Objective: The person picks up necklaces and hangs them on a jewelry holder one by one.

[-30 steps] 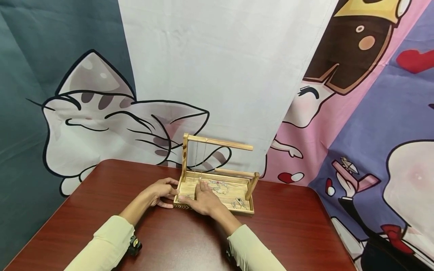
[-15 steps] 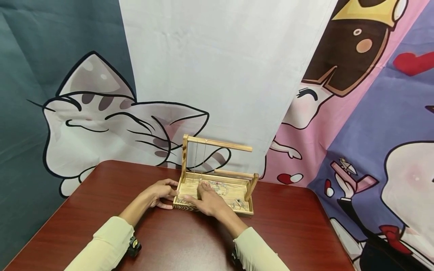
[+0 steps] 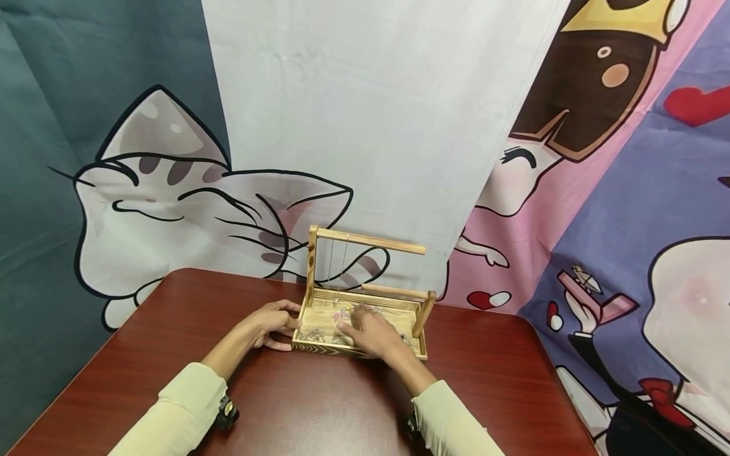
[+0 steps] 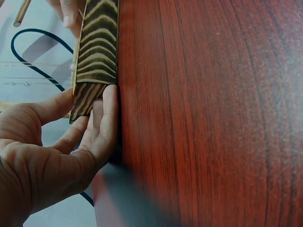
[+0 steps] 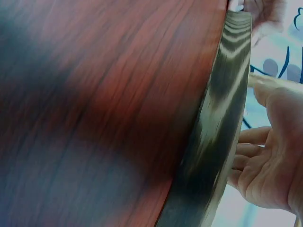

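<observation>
A wooden jewelry stand (image 3: 327,349) with a shallow tray and raised rods sits on the table. My left hand (image 3: 274,325) grips its left front corner; in the left wrist view the thumb lies at the rim and fingers (image 4: 110,111) reach along the underside. Over the tray floor is my right hand (image 3: 374,332), fingers slightly bent, behind the front wall in the right wrist view. Beaded jewelry with pink (image 3: 342,315) shows just left of it, and a heap of small chains (image 3: 312,336) lies in the left front corner. What lies beneath the right hand is hidden.
Two thin chains (image 3: 345,263) hang from the upper rod (image 3: 376,242). A lower rod (image 3: 393,291) joins a short post (image 3: 424,313) on the right. The reddish-brown table (image 3: 319,405) meets a printed cloth backdrop (image 3: 399,126) behind the stand.
My right hand has slid rightward across the tray, uncovering the heap of chains and the pink beaded piece at left. My left hand keeps its grip on the corner.
</observation>
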Motion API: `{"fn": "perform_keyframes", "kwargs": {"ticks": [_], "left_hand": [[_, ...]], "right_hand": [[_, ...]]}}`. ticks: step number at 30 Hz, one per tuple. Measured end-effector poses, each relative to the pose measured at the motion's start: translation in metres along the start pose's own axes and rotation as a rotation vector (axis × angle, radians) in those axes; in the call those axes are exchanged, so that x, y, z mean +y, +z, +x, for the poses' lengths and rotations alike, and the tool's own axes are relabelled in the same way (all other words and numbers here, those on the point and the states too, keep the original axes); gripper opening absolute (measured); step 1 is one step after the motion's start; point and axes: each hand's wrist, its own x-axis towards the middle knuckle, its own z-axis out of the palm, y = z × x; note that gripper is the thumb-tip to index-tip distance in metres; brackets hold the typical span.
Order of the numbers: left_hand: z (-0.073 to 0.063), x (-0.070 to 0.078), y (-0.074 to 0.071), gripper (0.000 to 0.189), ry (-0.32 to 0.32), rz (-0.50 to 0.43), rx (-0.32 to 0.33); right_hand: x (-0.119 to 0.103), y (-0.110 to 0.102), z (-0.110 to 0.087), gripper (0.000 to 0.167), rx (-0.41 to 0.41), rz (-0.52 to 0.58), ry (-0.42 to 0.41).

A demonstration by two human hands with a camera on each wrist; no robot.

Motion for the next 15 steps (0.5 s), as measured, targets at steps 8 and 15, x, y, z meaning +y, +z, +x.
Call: {"fn": "perform_keyframes", "kwargs": {"ticks": [8,15], "left_hand": [[-0.002,0.001,0.001,0.054,0.0,0.002,0.003],[-0.002,0.002,0.001,0.054,-0.01,0.0,0.008]], "right_hand": [[0.024,-0.005,0.002,0.033,0.135,-0.027,0.02],[0.038,-0.009,0.002,0.028,0.213,-0.064,0.055]]}}
